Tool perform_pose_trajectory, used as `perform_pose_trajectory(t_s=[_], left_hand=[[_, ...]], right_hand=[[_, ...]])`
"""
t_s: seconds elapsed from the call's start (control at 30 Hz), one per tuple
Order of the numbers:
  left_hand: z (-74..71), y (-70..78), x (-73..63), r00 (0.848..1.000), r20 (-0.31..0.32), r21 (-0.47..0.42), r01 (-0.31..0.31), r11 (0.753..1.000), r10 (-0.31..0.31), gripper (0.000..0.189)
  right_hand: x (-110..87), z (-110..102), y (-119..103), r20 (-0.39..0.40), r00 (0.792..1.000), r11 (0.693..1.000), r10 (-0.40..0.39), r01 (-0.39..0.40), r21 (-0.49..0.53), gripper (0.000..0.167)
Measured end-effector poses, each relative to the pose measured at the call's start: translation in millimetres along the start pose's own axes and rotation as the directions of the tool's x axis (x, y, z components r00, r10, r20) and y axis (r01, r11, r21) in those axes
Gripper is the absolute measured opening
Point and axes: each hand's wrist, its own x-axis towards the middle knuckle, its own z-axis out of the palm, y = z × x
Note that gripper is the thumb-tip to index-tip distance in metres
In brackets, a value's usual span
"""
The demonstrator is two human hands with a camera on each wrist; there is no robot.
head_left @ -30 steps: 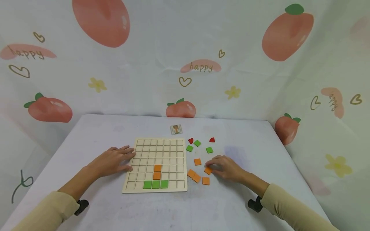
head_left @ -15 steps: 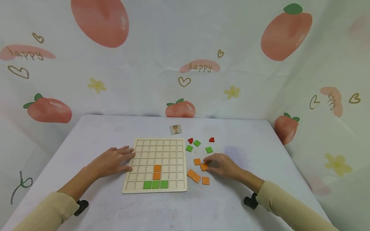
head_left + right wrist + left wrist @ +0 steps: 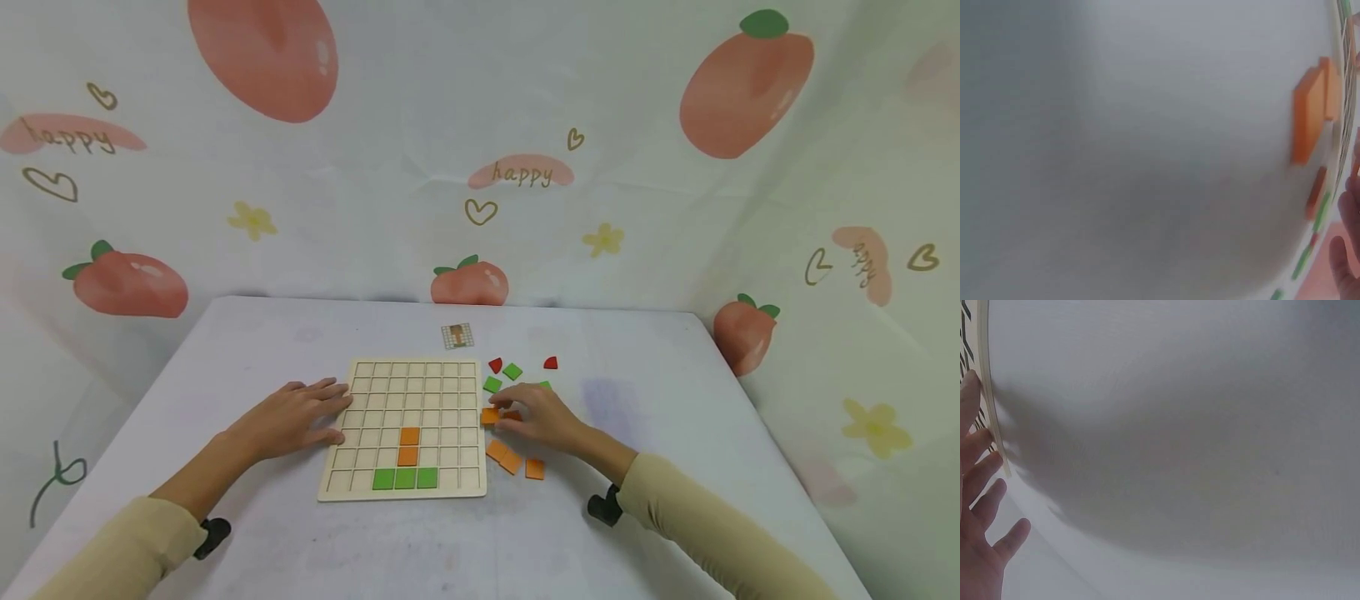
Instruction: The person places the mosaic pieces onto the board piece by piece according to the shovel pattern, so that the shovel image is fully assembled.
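Note:
A pale wooden grid board lies on the table, with several green tiles in its front row and two orange tiles stacked above the middle one. My left hand rests at the board's left edge, fingers spread and fingertips on the rim. Between the thumb and fingers of my right hand is an orange square tile, pinched over the board's right edge. Behind it a second orange tile shows partly, mostly covered by the hand. In the right wrist view that hand appears only at the right border.
Loose orange tiles lie right of the board near the front. Farther back are green tiles and red quarter-round pieces. A small picture card lies behind the board. A printed cloth hangs beyond the table.
My right hand has moved left with the orange tile, from among the loose tiles to the board's right edge. The left hand has stayed in place.

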Motion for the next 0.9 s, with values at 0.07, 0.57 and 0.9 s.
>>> perform_pose_trajectory(t_s=[0.07,0.57,0.9], left_hand=[[-0.1,-0.2,0.0,1.000,0.002,-0.003,0.002,1.000,-0.002,0.059],[2.3,-3.0,0.3,1.000,-0.002,-0.009,-0.016,1.000,0.016,0.059],[2.6,-4.1,-0.4,1.000,-0.003,0.005,-0.012,1.000,0.012,0.060]], right_hand=[[7.8,3.2,-4.6,0.010,1.000,1.000,-0.009,0.009,-0.003,0.034],[65.3,30.1,-40.4,0.111,0.990,0.996,0.087,-0.087,-0.003,0.034],[83.0,46.9,-50.3,0.137,0.990,0.999,0.036,-0.039,0.017,0.031]])
